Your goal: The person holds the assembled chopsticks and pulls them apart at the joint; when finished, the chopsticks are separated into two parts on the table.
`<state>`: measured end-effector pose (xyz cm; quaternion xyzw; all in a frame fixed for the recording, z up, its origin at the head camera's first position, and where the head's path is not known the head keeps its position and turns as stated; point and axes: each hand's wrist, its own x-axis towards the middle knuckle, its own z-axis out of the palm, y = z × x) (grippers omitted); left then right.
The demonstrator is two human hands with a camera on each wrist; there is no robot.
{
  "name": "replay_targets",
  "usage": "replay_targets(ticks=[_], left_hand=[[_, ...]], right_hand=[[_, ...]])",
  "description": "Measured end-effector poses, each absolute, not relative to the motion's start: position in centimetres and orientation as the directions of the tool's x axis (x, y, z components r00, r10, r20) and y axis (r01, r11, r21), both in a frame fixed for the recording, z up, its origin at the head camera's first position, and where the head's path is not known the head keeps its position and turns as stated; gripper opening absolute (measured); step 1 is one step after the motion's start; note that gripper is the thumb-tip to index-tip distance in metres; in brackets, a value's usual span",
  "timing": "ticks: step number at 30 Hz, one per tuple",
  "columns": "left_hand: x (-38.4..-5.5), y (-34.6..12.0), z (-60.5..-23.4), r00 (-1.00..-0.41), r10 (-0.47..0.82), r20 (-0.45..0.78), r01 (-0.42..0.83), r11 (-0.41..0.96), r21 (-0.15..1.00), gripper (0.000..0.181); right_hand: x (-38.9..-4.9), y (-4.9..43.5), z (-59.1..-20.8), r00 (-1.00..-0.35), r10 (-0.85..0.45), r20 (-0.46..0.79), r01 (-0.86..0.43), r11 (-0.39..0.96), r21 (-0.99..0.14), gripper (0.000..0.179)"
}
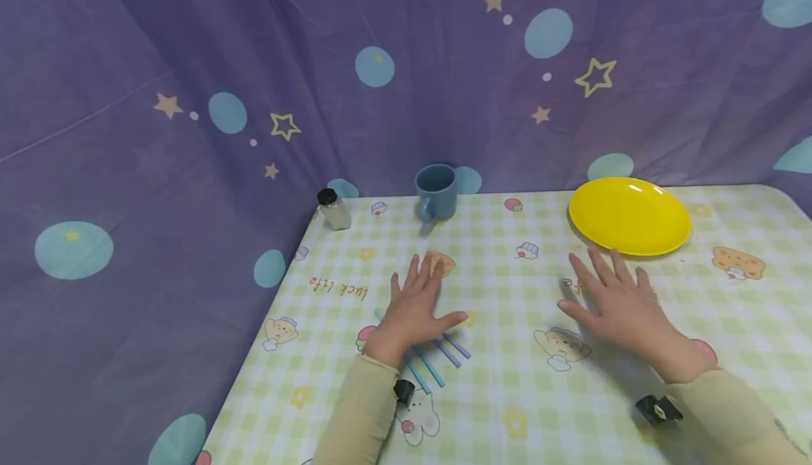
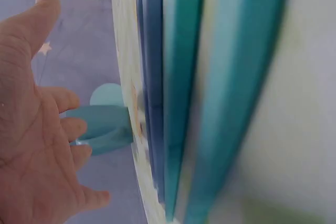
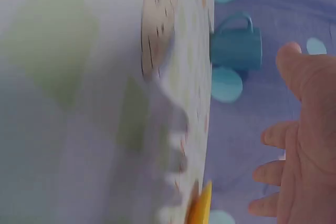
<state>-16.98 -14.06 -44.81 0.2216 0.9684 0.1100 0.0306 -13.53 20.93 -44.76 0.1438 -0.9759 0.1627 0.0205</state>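
Observation:
My left hand (image 1: 415, 310) is spread over several thin sticks, two teal (image 1: 430, 366) and some purple (image 1: 452, 354), lying on the table. Its palm and forearm hide part of them in the head view; the left wrist view shows the teal sticks (image 2: 184, 77) close below the palm. Spread fingers also mark my right hand (image 1: 624, 310), held above the cloth just in front of a yellow plate (image 1: 629, 217). Neither hand holds anything. A blue mug (image 1: 438, 194) stands upright at the back, handle toward me.
At the back left corner stands a small clear shaker (image 1: 335, 211) with a black lid. A checked cloth (image 1: 495, 380) covers the table. Behind it and along the left side hangs a purple curtain (image 1: 431, 113) with stars and dots.

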Motion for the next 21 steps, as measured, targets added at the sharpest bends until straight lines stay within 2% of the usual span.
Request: replay_targets(ticks=[6, 11, 21], left_hand=[[-17.2, -15.4, -44.9, -0.894, 0.448, -0.007, 0.43, 0.862, 0.267, 0.088], [-17.2, -16.3, -44.9, -0.894, 0.447, 0.025, 0.434, 0.851, 0.296, 0.067], [-16.9, -17.5, -45.3, -0.866, 0.494, 0.076, 0.496, 0.83, 0.255, 0.025]], right_hand=[[-13.0, 17.7, -45.4, -0.918, -0.38, 0.118, -0.398, 0.873, -0.283, 0.081], [-12.5, 15.1, -45.9, -0.882, -0.451, 0.138, -0.472, 0.831, -0.294, 0.074], [-12.0, 10.6, -46.5, -0.818, -0.553, 0.161, -0.571, 0.746, -0.343, 0.06]])
